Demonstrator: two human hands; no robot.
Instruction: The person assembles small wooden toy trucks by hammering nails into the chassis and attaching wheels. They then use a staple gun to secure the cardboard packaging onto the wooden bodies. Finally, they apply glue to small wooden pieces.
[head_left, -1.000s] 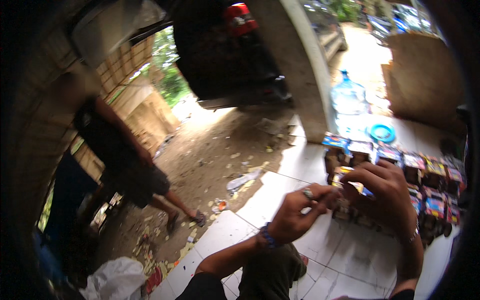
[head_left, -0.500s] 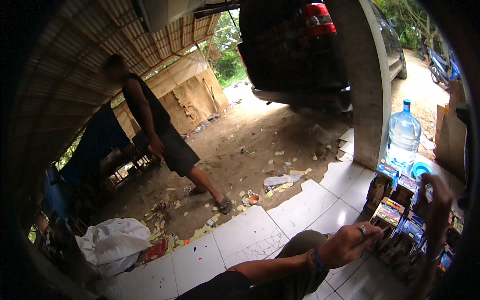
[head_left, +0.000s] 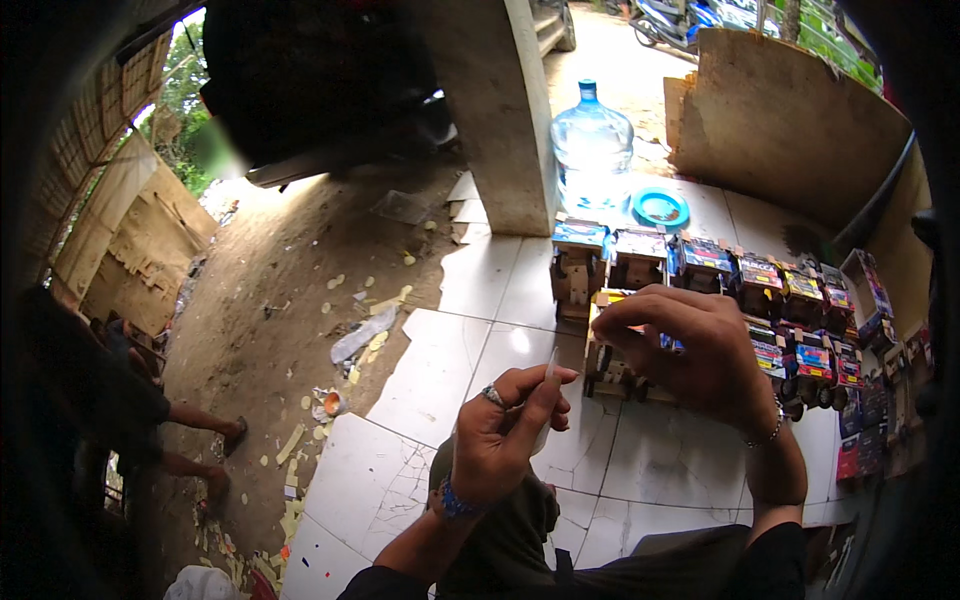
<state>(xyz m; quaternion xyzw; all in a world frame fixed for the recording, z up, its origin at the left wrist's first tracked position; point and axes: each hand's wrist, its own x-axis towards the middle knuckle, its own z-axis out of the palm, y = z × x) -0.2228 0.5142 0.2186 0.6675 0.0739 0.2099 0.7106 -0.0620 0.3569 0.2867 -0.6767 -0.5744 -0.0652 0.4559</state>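
My left hand [head_left: 505, 430] pinches a thin pale strip [head_left: 553, 362] upright between thumb and forefinger. A paler edge shows below the thumb, and the rest of the piece is hidden. My right hand [head_left: 690, 345] hovers just to the right, its fingers curled and drawn together. Whatever its fingertips hold, if anything, cannot be made out. Behind and beyond that hand stand rows of small wooden toy trucks [head_left: 705, 255] with colourful printed panels. The right hand covers part of the nearer row, including a truck with a yellow edge [head_left: 608, 375].
A large clear water bottle [head_left: 592, 140] and a blue bowl [head_left: 660, 207] stand past the trucks, beside a concrete pillar [head_left: 500, 110]. White tiles [head_left: 430, 375] end raggedly at a dirt floor with scraps. At far left is another person [head_left: 110, 400].
My view has swung right, so the trucks sit nearer the middle. My right hand has come closer to my left. The other person has shifted to the left edge.
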